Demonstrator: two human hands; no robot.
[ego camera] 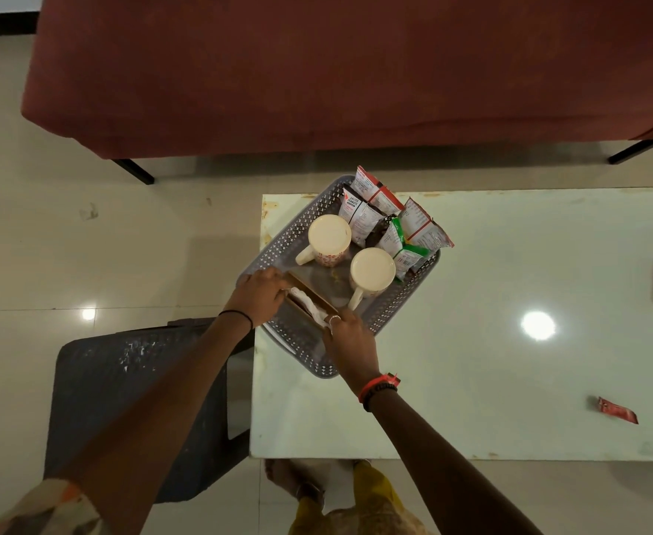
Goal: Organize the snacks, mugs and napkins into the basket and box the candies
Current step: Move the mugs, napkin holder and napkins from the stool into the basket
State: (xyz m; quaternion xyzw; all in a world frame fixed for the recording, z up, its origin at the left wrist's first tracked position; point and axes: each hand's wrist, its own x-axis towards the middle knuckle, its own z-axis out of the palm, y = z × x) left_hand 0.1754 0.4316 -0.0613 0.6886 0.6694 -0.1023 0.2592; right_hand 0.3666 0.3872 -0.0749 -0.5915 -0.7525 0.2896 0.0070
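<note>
Head view: the napkin holder [309, 299], gripped at its ends by the left hand [259, 291] and right hand [350, 337], is judged mid-placement in the basket [305, 353] at the counter's far-left corner; release is called for next.

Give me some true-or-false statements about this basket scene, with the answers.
Two mugs stand in the grey basket. True.
The snack packets lie on the floor. False: they stand at the basket's far end.
The left hand and the right hand both hold the napkin holder inside the basket. True.
Nothing lies on the table outside the basket. False: a red packet lies on it, off to the right.
</note>
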